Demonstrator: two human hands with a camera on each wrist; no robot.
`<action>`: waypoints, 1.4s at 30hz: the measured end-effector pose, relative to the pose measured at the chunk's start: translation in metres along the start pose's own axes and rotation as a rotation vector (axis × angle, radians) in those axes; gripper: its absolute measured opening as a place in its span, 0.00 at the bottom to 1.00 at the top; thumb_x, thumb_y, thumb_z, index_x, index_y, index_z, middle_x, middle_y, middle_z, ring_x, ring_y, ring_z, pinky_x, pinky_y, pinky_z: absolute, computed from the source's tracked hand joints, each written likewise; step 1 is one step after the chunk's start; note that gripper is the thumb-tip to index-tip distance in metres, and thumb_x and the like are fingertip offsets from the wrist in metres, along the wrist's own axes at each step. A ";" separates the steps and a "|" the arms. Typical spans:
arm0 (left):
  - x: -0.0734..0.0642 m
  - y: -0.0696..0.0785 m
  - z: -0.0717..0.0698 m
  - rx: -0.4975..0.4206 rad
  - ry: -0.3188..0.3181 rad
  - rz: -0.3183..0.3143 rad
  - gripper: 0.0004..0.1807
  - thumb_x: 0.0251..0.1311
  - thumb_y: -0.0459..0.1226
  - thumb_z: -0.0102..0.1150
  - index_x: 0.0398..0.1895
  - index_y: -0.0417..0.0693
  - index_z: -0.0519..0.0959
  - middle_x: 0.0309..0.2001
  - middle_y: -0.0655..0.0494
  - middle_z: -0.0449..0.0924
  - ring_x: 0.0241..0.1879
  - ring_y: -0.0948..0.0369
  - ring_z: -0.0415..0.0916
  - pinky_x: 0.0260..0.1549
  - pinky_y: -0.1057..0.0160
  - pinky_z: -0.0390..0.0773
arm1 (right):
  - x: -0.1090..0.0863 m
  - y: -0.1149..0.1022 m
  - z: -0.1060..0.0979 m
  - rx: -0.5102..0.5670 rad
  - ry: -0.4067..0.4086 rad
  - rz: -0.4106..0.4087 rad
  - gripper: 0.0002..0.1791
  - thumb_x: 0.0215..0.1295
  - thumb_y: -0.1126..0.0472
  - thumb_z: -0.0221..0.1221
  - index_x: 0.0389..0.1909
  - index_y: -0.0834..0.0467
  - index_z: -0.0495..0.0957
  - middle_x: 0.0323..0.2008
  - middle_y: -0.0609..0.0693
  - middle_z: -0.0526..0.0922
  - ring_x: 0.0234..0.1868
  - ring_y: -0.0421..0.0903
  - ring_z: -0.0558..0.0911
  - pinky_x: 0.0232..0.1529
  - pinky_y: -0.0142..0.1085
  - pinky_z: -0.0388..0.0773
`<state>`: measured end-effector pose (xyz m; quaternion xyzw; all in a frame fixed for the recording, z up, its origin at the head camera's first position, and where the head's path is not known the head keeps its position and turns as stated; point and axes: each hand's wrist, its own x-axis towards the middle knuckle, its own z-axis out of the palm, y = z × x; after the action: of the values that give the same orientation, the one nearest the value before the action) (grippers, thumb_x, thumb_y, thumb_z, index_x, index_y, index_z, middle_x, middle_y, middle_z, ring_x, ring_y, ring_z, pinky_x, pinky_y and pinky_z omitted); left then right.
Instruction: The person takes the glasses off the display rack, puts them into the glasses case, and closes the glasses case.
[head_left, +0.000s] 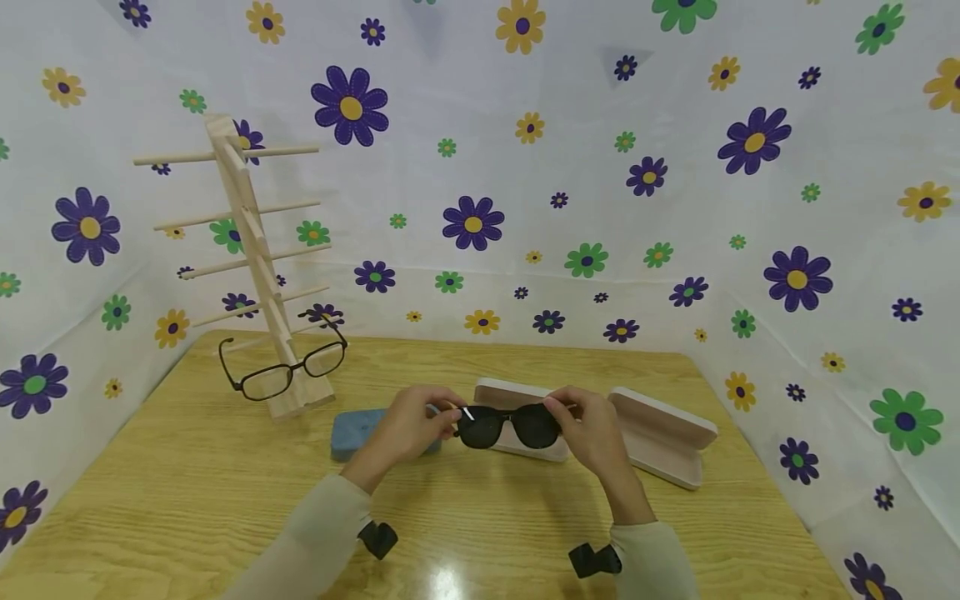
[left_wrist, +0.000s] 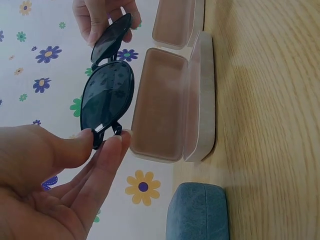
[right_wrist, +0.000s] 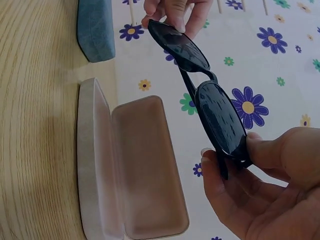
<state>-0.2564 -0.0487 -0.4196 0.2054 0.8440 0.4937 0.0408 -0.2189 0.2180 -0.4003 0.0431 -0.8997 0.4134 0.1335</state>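
Black sunglasses (head_left: 507,426) with dark lenses are held up above the table, lenses toward the head camera. My left hand (head_left: 415,423) pinches one hinge corner between thumb and fingertips, as the left wrist view shows close up. At the other corner my right hand (head_left: 592,429) grips the frame the same way, its thumb by the lens edge in the right wrist view. Behind the sunglasses lies an opened glasses case (left_wrist: 159,107), pale outside and pinkish inside. A second opened case (head_left: 660,442) lies to its right. Partly hidden behind my left hand is a closed blue case (head_left: 352,433).
A wooden display rack (head_left: 258,250) with several crossbars stands at the back left. Clear-lensed black eyeglasses (head_left: 292,372) hang on its lower part. Flower-patterned white cloth (head_left: 480,150) walls the back and sides of the wooden table (head_left: 465,517).
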 end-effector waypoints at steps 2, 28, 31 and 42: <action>0.001 0.001 0.001 -0.014 0.015 -0.005 0.09 0.69 0.30 0.62 0.48 0.42 0.87 0.35 0.48 0.87 0.29 0.56 0.86 0.29 0.65 0.84 | 0.000 0.001 0.000 0.028 0.002 0.005 0.09 0.74 0.64 0.61 0.42 0.64 0.87 0.39 0.61 0.89 0.32 0.48 0.88 0.28 0.29 0.82; 0.016 -0.003 0.015 -0.023 0.151 -0.009 0.09 0.67 0.28 0.64 0.44 0.46 0.88 0.39 0.47 0.88 0.32 0.48 0.88 0.27 0.64 0.83 | 0.003 0.017 -0.007 0.121 -0.092 0.109 0.16 0.72 0.75 0.56 0.55 0.63 0.85 0.52 0.69 0.84 0.44 0.55 0.90 0.43 0.41 0.89; 0.017 -0.004 0.017 -0.017 0.147 -0.003 0.10 0.67 0.26 0.63 0.45 0.45 0.88 0.40 0.45 0.88 0.32 0.47 0.88 0.26 0.65 0.83 | 0.003 0.018 -0.007 0.115 -0.102 0.145 0.17 0.72 0.75 0.56 0.56 0.63 0.84 0.53 0.70 0.84 0.42 0.53 0.90 0.42 0.42 0.89; 0.022 -0.009 0.026 0.016 0.133 -0.021 0.11 0.67 0.26 0.63 0.46 0.46 0.88 0.42 0.45 0.89 0.31 0.56 0.86 0.28 0.63 0.83 | 0.003 0.025 -0.007 0.084 -0.098 0.186 0.14 0.71 0.75 0.58 0.54 0.67 0.83 0.51 0.70 0.86 0.41 0.56 0.91 0.40 0.40 0.89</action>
<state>-0.2724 -0.0224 -0.4376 0.1637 0.8510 0.4989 -0.0121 -0.2254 0.2394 -0.4130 -0.0146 -0.8870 0.4589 0.0484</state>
